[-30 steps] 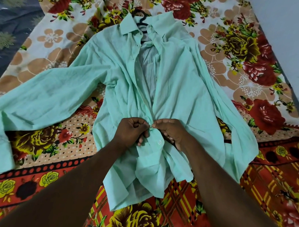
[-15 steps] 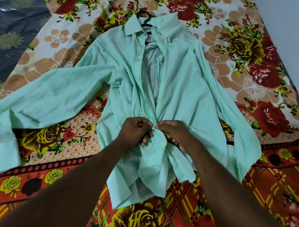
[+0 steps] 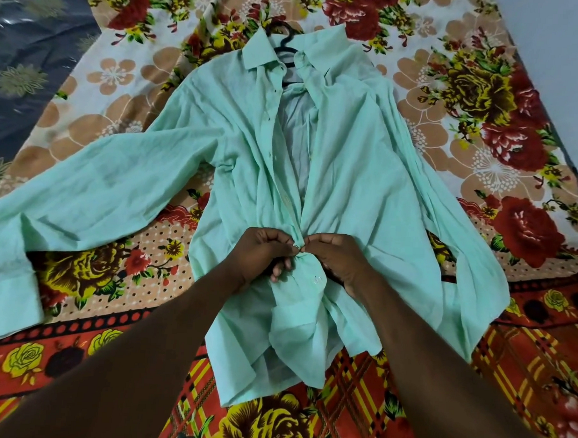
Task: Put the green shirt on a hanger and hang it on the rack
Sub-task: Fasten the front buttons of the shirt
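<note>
The pale green shirt (image 3: pixel 359 175) lies face up on the bed, sleeves spread to both sides and the front open from the collar down to my hands. A black hanger (image 3: pixel 286 40) sits inside the collar, with only its hook and neck showing. My left hand (image 3: pixel 263 254) pinches the left front edge at mid-body. My right hand (image 3: pixel 337 257) pinches the right front edge, and the fingertips of both hands meet there. A white button (image 3: pixel 318 279) shows just below my hands. No rack is in view.
A floral bedsheet (image 3: pixel 485 95) in red, yellow and tan covers the bed under the shirt. A dark blue cloth (image 3: pixel 29 58) lies at the far left. A pale wall (image 3: pixel 566 65) runs along the right edge of the bed.
Both hands stay pinched together on the shirt front at the same spot. The view has shifted slightly, and the shirt has not moved.
</note>
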